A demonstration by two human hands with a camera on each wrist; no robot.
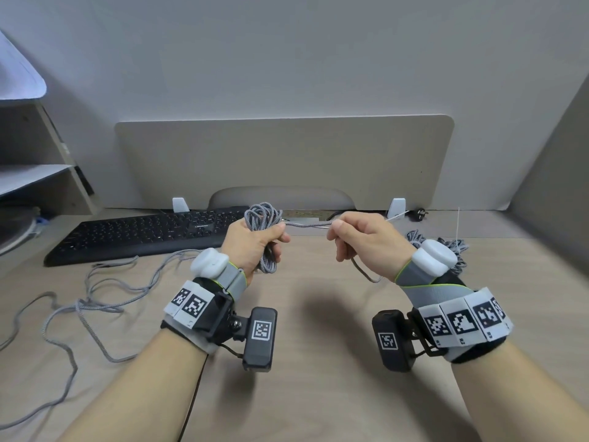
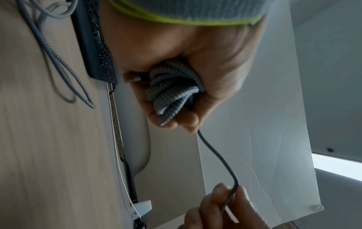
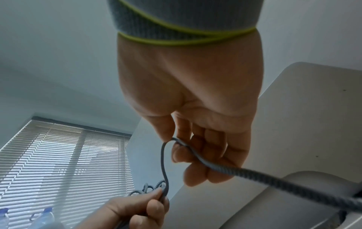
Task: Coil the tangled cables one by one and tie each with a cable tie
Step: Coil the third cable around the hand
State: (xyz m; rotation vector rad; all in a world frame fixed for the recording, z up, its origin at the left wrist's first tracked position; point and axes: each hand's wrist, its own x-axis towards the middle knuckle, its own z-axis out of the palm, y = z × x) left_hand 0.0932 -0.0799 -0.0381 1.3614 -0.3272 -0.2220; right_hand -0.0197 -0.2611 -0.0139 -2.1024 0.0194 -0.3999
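Wooden desk [image 1: 318,378], beige partition [image 1: 287,154], grey wall [image 1: 287,43], blinds [image 3: 68,155].

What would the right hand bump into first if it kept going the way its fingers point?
Probably the left hand and the coiled cable it grips: the right hand points leftward along the taut strand between them. Depth is hard to judge.

The cable [image 1: 263,215] wore a grey woven cloth braid, rough-looking. The desk [image 1: 318,314] showed pale, matt wood grain. The keyboard [image 1: 143,232] was black matt plastic; the wrist straps [image 1: 234,279] were ribbed grey cloth.
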